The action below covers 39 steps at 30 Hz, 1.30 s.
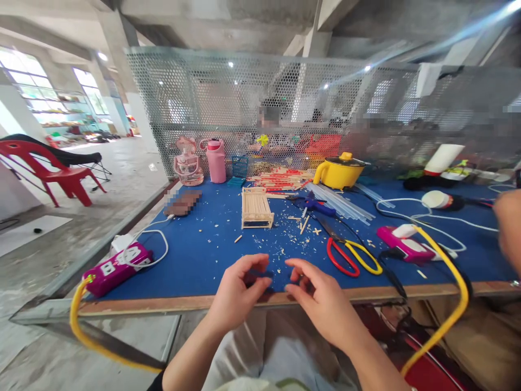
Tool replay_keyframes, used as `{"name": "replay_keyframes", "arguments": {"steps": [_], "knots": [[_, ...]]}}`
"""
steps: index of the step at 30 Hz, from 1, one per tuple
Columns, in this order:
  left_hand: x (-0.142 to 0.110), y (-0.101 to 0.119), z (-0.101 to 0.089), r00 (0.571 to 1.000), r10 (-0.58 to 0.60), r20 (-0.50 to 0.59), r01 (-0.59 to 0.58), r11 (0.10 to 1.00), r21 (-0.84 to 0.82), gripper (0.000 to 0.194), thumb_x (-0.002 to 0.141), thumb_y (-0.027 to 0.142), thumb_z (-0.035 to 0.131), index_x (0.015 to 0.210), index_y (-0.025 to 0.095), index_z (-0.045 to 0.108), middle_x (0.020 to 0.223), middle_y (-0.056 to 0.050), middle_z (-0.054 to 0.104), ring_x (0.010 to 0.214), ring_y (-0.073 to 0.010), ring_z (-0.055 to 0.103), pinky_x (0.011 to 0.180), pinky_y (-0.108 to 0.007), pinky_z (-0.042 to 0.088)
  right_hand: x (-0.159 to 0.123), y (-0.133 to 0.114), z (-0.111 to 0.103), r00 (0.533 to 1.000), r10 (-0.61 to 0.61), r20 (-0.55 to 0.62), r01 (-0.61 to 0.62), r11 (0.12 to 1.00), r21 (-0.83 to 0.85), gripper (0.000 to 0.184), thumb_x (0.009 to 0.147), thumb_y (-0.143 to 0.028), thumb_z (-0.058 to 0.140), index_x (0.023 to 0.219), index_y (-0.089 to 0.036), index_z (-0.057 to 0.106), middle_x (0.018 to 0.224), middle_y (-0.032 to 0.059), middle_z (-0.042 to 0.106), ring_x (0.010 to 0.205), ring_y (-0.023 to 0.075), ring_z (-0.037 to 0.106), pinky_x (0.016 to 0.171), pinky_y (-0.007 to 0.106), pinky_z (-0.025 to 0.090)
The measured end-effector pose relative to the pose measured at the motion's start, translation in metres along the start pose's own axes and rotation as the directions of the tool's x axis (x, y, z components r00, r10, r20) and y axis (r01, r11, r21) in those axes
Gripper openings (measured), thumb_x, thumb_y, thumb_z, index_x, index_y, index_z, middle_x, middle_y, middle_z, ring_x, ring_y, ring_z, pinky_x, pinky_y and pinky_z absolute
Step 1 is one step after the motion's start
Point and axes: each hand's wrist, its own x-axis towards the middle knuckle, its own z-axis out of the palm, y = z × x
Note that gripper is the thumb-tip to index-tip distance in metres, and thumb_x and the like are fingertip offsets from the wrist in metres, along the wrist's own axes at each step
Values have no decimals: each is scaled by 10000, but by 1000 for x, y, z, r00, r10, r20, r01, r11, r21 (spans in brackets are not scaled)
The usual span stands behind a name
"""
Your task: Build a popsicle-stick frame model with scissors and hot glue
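My left hand (240, 290) hovers over the table's front edge, fingers curved and apart from the thumb, with nothing in it. Facing it, my right hand (317, 293) is curled the same way, its thumb and fingers parted around empty air. Beyond them on the blue tabletop (203, 255) sits a small model bed made of wooden sticks (257, 209). Scissors with one red and one yellow handle (350, 256) lie to the right of my right hand. Blue-handled pliers (315, 205) and loose stick scraps (304, 224) lie behind, near a glue gun-like dark cable.
Purple power strips (120, 267) (407, 244) with yellow cords lie left and right. Behind are a pink bottle (215, 161), a stick pile (280, 178), clear glue sticks (342, 203) and a yellow pot (341, 172). A perforated metal screen (203, 103) stands at the back. Another person's arm (508, 228) enters at right.
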Motion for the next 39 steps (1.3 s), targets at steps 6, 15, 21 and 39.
{"name": "replay_keyframes", "arguments": {"steps": [6,15,21,39], "knots": [[-6,0,5,979,202,32,-204,952,228,510,676,29,524,1129,241,620,1000,-38,687,874,-161,625,774,-292,508,0,-19,29,978,-158,135,158,987,6,302,941,-313,370,889,-233,656,901,42,711,812,194,651,682,285,435],[-9,-6,8,978,174,-111,-143,959,244,416,668,26,508,997,210,684,932,-24,720,835,-157,661,786,-275,523,6,-15,43,972,-218,-83,209,973,-103,212,906,-283,478,914,-256,689,890,13,742,786,187,687,683,267,461],[-8,-3,7,987,78,-138,-58,987,147,339,705,68,541,977,198,694,912,-31,724,805,-155,669,757,-265,535,2,-9,54,949,-211,-235,225,974,34,195,891,-299,509,901,-216,685,825,43,731,735,169,675,676,253,487],[40,8,-33,995,7,-97,80,510,856,658,854,503,455,1343,64,437,1407,-251,404,1302,-395,366,1034,-564,285,2,5,33,915,186,-358,88,774,627,315,832,-384,582,1093,-237,485,867,16,602,642,102,533,512,209,441]]}}
